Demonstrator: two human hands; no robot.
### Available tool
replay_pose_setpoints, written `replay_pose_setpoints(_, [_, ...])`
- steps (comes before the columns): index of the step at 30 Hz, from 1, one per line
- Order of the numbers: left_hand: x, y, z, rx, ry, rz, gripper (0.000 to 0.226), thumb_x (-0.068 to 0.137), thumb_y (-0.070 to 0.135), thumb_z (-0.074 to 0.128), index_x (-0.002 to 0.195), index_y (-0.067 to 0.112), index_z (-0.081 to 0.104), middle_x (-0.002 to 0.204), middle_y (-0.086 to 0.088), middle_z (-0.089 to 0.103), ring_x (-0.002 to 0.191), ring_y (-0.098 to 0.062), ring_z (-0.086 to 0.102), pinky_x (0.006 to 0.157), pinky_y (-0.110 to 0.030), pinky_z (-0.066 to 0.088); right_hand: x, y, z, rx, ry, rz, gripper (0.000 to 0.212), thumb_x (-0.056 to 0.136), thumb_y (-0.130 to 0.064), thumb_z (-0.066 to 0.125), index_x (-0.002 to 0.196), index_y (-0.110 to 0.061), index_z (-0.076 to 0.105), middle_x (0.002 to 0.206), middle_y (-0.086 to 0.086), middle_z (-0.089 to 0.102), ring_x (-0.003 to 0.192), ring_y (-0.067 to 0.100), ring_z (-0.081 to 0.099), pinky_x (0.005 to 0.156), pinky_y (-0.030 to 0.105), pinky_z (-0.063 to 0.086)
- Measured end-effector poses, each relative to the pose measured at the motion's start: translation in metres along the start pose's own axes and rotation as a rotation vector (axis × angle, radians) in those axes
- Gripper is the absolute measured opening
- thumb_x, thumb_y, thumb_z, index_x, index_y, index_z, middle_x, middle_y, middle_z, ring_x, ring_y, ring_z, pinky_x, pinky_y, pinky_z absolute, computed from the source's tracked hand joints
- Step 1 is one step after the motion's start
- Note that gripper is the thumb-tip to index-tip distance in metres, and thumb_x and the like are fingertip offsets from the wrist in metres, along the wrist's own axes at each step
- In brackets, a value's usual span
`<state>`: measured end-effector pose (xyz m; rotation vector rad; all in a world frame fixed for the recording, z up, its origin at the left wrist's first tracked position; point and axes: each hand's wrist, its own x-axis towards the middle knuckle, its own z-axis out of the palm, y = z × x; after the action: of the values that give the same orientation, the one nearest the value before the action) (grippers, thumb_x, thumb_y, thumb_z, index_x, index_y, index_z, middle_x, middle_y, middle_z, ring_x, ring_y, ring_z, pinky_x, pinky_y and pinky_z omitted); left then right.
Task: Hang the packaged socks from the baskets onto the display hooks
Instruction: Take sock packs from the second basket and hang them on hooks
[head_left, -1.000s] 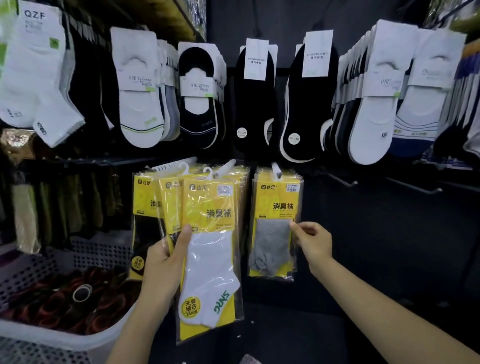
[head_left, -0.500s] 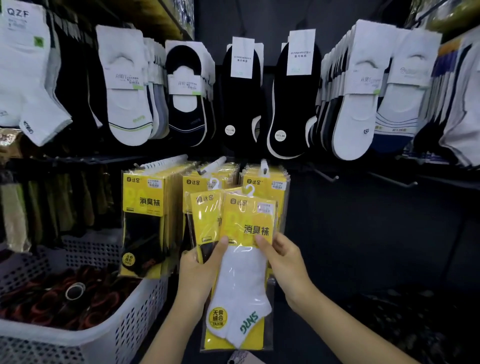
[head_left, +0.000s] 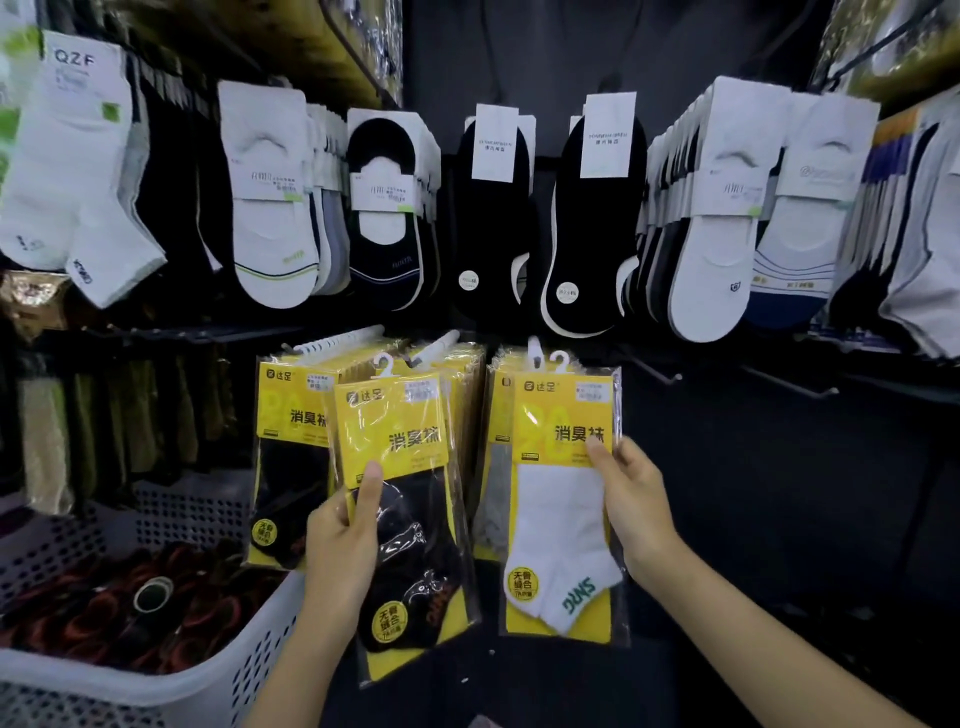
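Up close, a person's left hand (head_left: 343, 540) grips a black-sock pack (head_left: 415, 566) at its left edge, thumb laid up the front and fingers curled behind. The pack tilts slightly, its yellow card uppermost and its small plastic hanger clear of the rack. To the right, the right hand (head_left: 636, 509) pinches a white-sock pack (head_left: 561, 519) by its right edge, thumb on the card and fingers behind. This pack is held upright, directly in front of a hanging stack. Its hanger sits beside the tip of a white peg (head_left: 535, 347); whether it has caught the peg cannot be told.

At lower left stands a white perforated basket (head_left: 156, 686), holding dark bundles too blurred to identify.

Just behind the hands, more yellow packs (head_left: 291, 415) hang in three tight stacks on the pegs. A grey-sock pack (head_left: 496, 499) fronts the right-hand stack, touching the back of the white-sock pack. Two bare metal hooks (head_left: 660, 373) jut out further right.

Beyond and above, a row of carded liner socks (head_left: 270, 208), white and black, fills the upper rail. White ankle socks (head_left: 67, 156) labelled QZF hang at far left.
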<state>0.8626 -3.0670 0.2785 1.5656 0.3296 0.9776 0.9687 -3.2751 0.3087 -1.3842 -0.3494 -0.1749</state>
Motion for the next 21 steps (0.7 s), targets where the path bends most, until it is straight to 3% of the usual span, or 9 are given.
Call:
replay_pose_setpoints(4, [0.003, 0.003, -0.005, -0.017, 0.011, 0.002, 0.051, 0.085, 0.052, 0.047, 0.056, 0.020, 0.020, 0.038, 0.011, 0.021, 0.036, -0.005, 0.023, 0.052, -0.027, 0.027, 0.014, 0.006, 0.012, -0.086, -0.024, 0.015, 0.017, 0.096, -0.022, 0.053, 0.097, -0.008, 0.063, 0.097, 0.013, 0.072, 0.091, 0.027, 0.068, 0.083, 0.041, 0.055])
replay_pose_setpoints(9, [0.001, 0.001, -0.004, -0.010, 0.003, -0.019, 0.051, 0.090, 0.047, 0.048, 0.057, 0.019, 0.020, 0.040, 0.011, 0.020, 0.036, -0.005, 0.021, 0.054, -0.027, 0.029, 0.031, 0.021, 0.020, -0.136, -0.009, 0.091, 0.023, 0.095, -0.025, 0.056, 0.097, -0.003, 0.064, 0.093, 0.008, 0.070, 0.082, 0.018, 0.066, 0.071, 0.030, 0.054])
replay_pose_setpoints(11, [0.002, -0.001, -0.003, -0.014, 0.001, -0.027, 0.051, 0.090, 0.046, 0.048, 0.057, 0.019, 0.020, 0.040, 0.011, 0.019, 0.036, -0.005, 0.021, 0.049, -0.020, 0.030, 0.038, 0.029, 0.018, -0.168, 0.044, 0.131, 0.028, 0.092, -0.031, 0.060, 0.091, -0.003, 0.065, 0.084, 0.003, 0.068, 0.076, 0.015, 0.063, 0.063, 0.023, 0.049])
replay_pose_setpoints(13, [0.003, -0.003, -0.003, -0.026, 0.006, -0.032, 0.051, 0.090, 0.046, 0.049, 0.057, 0.019, 0.021, 0.039, 0.012, 0.019, 0.035, -0.005, 0.021, 0.040, -0.012, 0.026, 0.042, 0.039, 0.013, -0.203, 0.116, 0.158, 0.031, 0.088, -0.035, 0.065, 0.089, -0.004, 0.067, 0.083, 0.003, 0.066, 0.076, 0.015, 0.060, 0.064, 0.024, 0.046])
replay_pose_setpoints(16, [0.003, -0.003, -0.002, -0.031, 0.003, -0.046, 0.051, 0.091, 0.047, 0.049, 0.057, 0.020, 0.021, 0.037, 0.012, 0.020, 0.035, -0.005, 0.021, 0.038, -0.012, 0.025, 0.039, 0.054, 0.002, -0.270, 0.173, 0.174, 0.029, 0.086, -0.032, 0.069, 0.092, -0.003, 0.068, 0.083, 0.004, 0.066, 0.077, 0.016, 0.060, 0.065, 0.024, 0.045])
replay_pose_setpoints(21, [-0.001, -0.005, 0.005, -0.070, -0.050, -0.066, 0.049, 0.084, 0.055, 0.049, 0.057, 0.020, 0.029, 0.040, 0.011, 0.022, 0.036, -0.004, 0.022, 0.042, -0.016, 0.026, 0.014, 0.057, -0.012, -0.353, 0.223, 0.006, 0.013, 0.089, -0.022, 0.065, 0.096, -0.012, 0.063, 0.094, 0.000, 0.065, 0.087, 0.013, 0.061, 0.063, 0.015, 0.043])
